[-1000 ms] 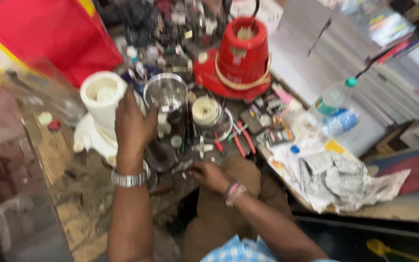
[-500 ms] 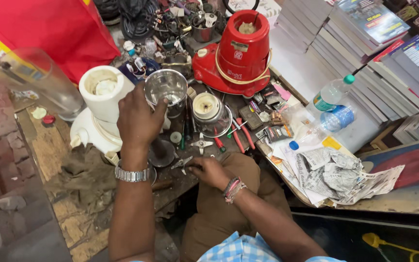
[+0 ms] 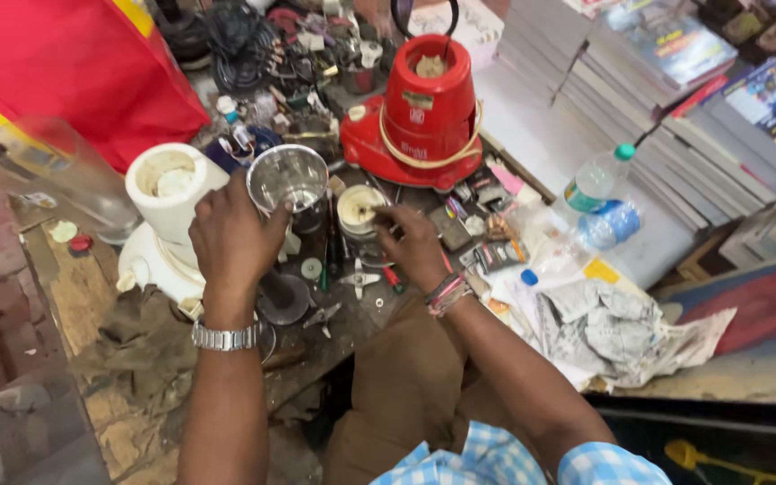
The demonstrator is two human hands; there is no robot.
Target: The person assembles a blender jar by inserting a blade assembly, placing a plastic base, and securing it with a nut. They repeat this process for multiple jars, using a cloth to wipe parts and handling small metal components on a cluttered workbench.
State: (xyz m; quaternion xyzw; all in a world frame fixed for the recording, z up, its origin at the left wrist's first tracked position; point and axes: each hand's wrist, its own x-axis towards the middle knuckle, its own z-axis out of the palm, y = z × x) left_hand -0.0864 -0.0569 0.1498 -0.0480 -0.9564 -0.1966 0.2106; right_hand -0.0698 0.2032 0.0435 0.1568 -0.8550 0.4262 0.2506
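The left hand (image 3: pixel 235 238) has its fingers wrapped round a steel jar (image 3: pixel 288 180) at ten o'clock on the tabletop (image 3: pixel 334 337); it looks rigid, light and slick, best held by its wall. The right hand (image 3: pixel 413 247) seems to pinch a small part, though blur hides it.

Worn wooden workbench (image 3: pixel 74 296) at near left; cluttered grey work surface (image 3: pixel 532 144) at far right, under even daylight; dark floor (image 3: pixel 720 440) at near right.
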